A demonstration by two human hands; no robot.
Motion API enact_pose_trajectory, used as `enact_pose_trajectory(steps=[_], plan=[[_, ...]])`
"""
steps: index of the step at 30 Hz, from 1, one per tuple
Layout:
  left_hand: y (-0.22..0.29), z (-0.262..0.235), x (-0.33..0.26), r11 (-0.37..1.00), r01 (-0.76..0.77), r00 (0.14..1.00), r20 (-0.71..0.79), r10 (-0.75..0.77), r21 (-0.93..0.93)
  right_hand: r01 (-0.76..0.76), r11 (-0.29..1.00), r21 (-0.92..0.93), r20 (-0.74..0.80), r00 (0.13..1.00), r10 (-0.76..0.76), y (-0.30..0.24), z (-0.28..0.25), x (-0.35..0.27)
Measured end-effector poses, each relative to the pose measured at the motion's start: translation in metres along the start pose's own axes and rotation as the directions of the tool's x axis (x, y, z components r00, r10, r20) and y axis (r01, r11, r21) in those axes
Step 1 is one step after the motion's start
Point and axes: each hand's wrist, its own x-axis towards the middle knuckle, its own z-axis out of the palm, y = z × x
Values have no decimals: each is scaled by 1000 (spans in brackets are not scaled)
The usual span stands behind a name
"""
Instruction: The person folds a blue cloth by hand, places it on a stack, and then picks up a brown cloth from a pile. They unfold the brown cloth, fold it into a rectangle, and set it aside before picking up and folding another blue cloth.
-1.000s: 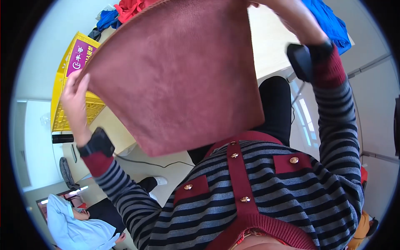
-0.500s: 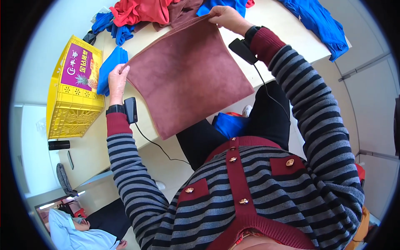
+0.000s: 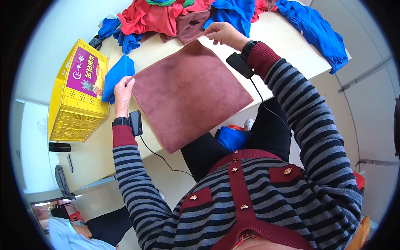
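We find a square maroon-brown cloth (image 3: 189, 93) laid flat on the pale table (image 3: 287, 46), its near corner overhanging the table edge at 6 o'clock. The left hand (image 3: 123, 89) pinches the corner at 9 o'clock between thumb and fingers; the right hand (image 3: 223, 33) pinches the corner at 1 o'clock, fingers bunched together on the hem. We judge the step in hand to be spreading the cloth out, near complete. A fold would call for lifting one pinched corner across to its opposite and keeping the edges in line.

The cloth looks plush, of even colour, with a stitched border, and lies almost without wrinkles.

A folded blue cloth (image 3: 116, 77) lies just beside the left hand at 10 o'clock, a yellow plastic crate (image 3: 79, 106) further out at 9 o'clock. A heap of red, blue and brown cloths (image 3: 175, 18) sits at 12 o'clock.
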Motion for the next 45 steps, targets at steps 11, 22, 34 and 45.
enact_pose_trajectory(steps=[11, 22, 34, 45], plan=[[-42, -3, -7, 994, 84, 996, -20, -83, 64, -22, 878, -479, -67, 998, -12, 53, 50, 36], [-80, 12, -9, 971, 169, 981, 69, -182, 169, 232, 656, -718, 178, 973, -148, 82, 80, 89], [-97, 6, -7, 989, 114, 993, 21, -117, 89, 118, 811, -574, 292, 954, 67, 58, 61, 95], [-21, -10, 11, 996, 50, 999, -15, -49, 73, 339, 852, -398, 180, 940, -290, 29, 5, 67]])
